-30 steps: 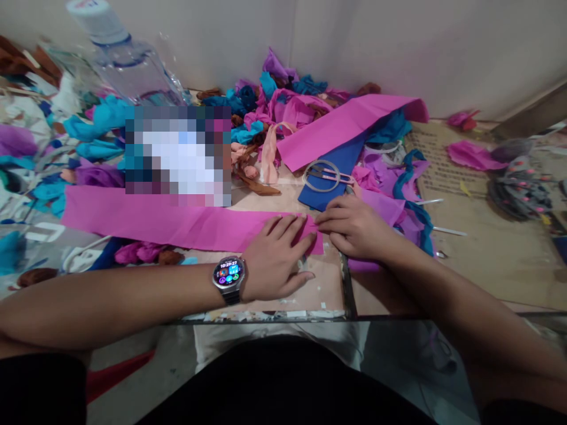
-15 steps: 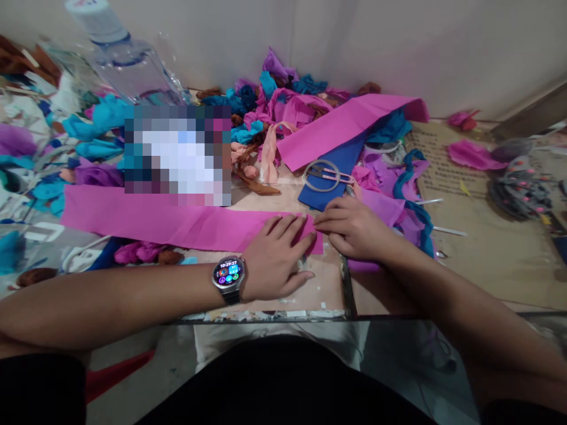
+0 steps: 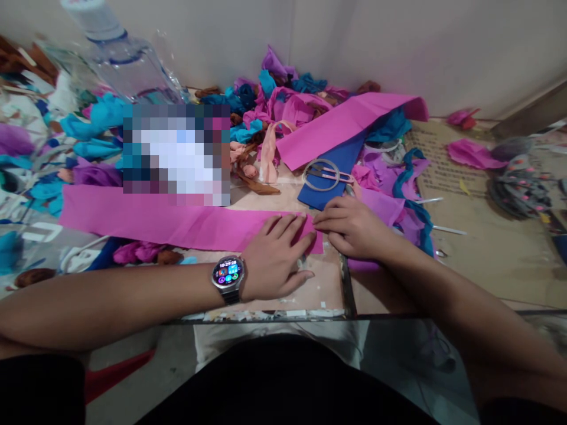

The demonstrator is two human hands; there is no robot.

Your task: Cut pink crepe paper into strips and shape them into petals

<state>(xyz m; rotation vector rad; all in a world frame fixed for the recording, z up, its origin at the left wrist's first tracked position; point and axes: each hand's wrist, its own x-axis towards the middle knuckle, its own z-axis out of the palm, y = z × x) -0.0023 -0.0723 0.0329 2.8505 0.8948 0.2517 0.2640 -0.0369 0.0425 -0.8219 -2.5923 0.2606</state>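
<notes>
Pink cloth strip (image 3: pixel 177 224), long and nearly flat, lies across the worktop (image 3: pixel 266 198), its left end over a heap of scraps and its right end at the two hands. The left arm (image 3: pixel 115 301) comes in from the lower left, forearm almost level along the near side of the strip; its upper part disappears into a black sleeve (image 3: pixel 39 383) cut off by the frame. The right arm (image 3: pixel 447 295) slants up from the lower right and is also cut off. A clear bottle (image 3: pixel 133 71) tilts at the top left, its cap clipped by the upper edge. Beside it a pixelated patch (image 3: pixel 177 153) masks whatever is there and covers some of the strip's far edge. The left hand (image 3: pixel 274 260) is palm down, fingers extended and a little spread over the strip, thumb out to the side. The right hand (image 3: pixel 354 227) has its fingers bent close together, tips at the strip's right end; whether they pinch anything I cannot tell. A lit watch (image 3: pixel 228 275) circles the left wrist. Just behind the right hand's knuckles, a grey tip (image 3: pixel 349 190) shows, the rest hidden.
</notes>
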